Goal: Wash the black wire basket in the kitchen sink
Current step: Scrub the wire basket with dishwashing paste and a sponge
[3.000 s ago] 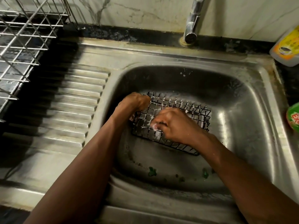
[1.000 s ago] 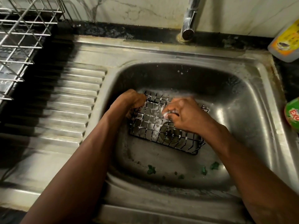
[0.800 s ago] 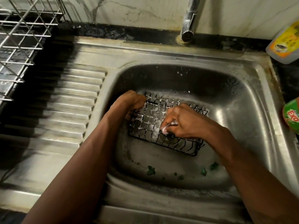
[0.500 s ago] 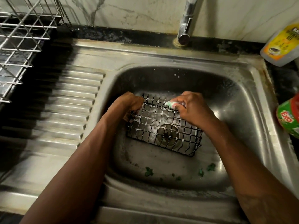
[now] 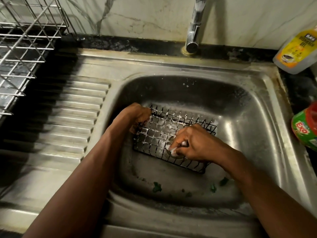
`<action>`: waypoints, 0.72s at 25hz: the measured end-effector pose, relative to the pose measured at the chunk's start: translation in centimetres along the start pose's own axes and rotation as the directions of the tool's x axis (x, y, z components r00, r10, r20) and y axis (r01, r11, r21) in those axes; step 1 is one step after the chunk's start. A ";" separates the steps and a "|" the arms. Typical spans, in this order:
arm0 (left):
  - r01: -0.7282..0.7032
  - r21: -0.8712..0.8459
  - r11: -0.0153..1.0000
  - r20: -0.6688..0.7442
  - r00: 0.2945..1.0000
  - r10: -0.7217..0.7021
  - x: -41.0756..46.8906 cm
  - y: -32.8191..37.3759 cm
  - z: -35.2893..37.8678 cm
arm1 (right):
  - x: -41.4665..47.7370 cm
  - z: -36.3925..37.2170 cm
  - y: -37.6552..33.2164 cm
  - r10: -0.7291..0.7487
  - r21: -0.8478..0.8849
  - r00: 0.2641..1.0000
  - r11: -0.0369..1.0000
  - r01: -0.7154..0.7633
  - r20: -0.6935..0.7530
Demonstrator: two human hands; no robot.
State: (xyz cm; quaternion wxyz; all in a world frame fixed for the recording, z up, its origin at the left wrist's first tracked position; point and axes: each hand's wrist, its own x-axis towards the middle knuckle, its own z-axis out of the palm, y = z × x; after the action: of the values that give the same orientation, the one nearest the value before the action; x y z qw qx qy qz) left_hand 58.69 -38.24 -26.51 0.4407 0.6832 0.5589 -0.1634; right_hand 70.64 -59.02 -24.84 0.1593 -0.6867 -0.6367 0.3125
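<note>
The black wire basket [image 5: 161, 129] lies in the steel sink [image 5: 253, 121], over the drain, its wires streaked with white soap foam. My left hand [image 5: 137, 115] grips the basket's left end. My right hand [image 5: 193, 143] is inside the basket near its front right part, fingers curled round a small soapy scrubber [image 5: 173, 148] pressed against the mesh. Most of the scrubber is hidden in my fingers.
The tap [image 5: 193, 35] stands behind the basin, no water running. A ribbed drainboard [image 5: 72, 114] lies to the left, with a metal dish rack [image 5: 22, 45] beyond it. A dish-gel bottle [image 5: 295, 48] and a green Exo tub [image 5: 307, 127] sit at the right. Green scraps [image 5: 157, 187] dot the basin floor.
My right hand has scrubbed back and forth over the basket: at the far rim half a second ago, now pulled back toward the near side. My left hand has kept its hold.
</note>
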 end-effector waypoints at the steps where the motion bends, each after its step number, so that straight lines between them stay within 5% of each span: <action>1: 0.004 -0.017 1.000 -0.004 1.000 -0.004 -0.1 0.0 0.1 | 0.3 -0.2 0.7 0.027 0.001 0.997 1.000 -0.027 -0.067; 5: 0.035 -0.013 0.999 -0.022 0.999 -0.035 0.1 -0.2 0.5 | 2.0 -1.6 4.3 0.173 -0.006 0.862 0.980 -0.200 -0.476; 7: 0.041 0.005 0.999 -0.043 0.998 -0.040 0.1 -0.1 0.5 | 2.2 -1.9 4.9 0.229 0.023 0.810 0.966 -0.258 -0.540; 10: 0.055 0.066 0.996 -0.024 0.998 -0.054 0.3 0.0 0.6 | 1.2 -1.5 3.8 0.200 0.023 0.896 0.978 -0.208 -0.397; 15: 0.069 0.053 0.996 -0.057 0.996 -0.066 0.1 0.0 0.3 | -0.6 -0.7 0.7 0.045 0.039 0.996 0.998 -0.048 0.079; 18: 0.062 0.029 0.998 -0.057 0.997 -0.060 -0.3 0.1 0.5 | -0.8 -1.4 1.3 0.071 0.024 0.997 0.997 -0.072 0.038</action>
State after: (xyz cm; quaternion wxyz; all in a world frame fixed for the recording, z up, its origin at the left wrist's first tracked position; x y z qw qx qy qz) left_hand 58.81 -38.81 -26.52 0.4090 0.6768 0.5890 -0.1664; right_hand 72.55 -59.72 -24.46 0.1451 -0.7011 -0.6105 0.3387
